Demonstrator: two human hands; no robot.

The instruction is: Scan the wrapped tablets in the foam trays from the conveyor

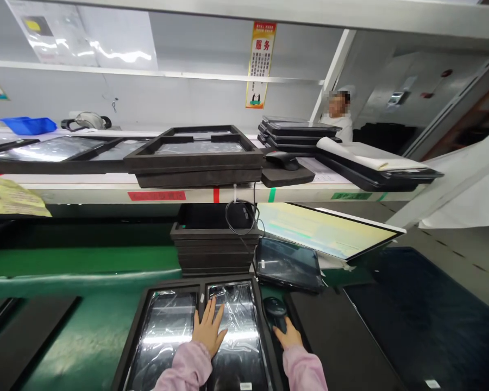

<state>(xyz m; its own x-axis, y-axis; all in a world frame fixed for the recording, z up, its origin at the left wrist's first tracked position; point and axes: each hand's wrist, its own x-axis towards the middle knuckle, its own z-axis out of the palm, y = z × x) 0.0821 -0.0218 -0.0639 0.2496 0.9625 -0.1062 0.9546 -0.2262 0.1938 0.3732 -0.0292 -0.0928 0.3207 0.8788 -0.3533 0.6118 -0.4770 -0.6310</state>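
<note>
My left hand (209, 329) lies with its fingers spread on a film-wrapped screen panel (234, 331), near the divider of a black foam tray (134, 347). A second wrapped panel (163, 331) fills the tray's left compartment; its lower right part is hidden behind my left sleeve. To the right of the tray, my right hand (289, 335) grips the rear of a black computer mouse (275, 307). Both sleeves are pink.
Behind the tray stand stacked foam trays (215, 247) and a wrapped tablet-like screen (289, 263). A lit monitor (330, 231) leans beneath the shelf (195, 194), where more foam trays (195, 163) sit. Dark boards (338, 331) lie at right. A person (342, 122) is beyond the shelf.
</note>
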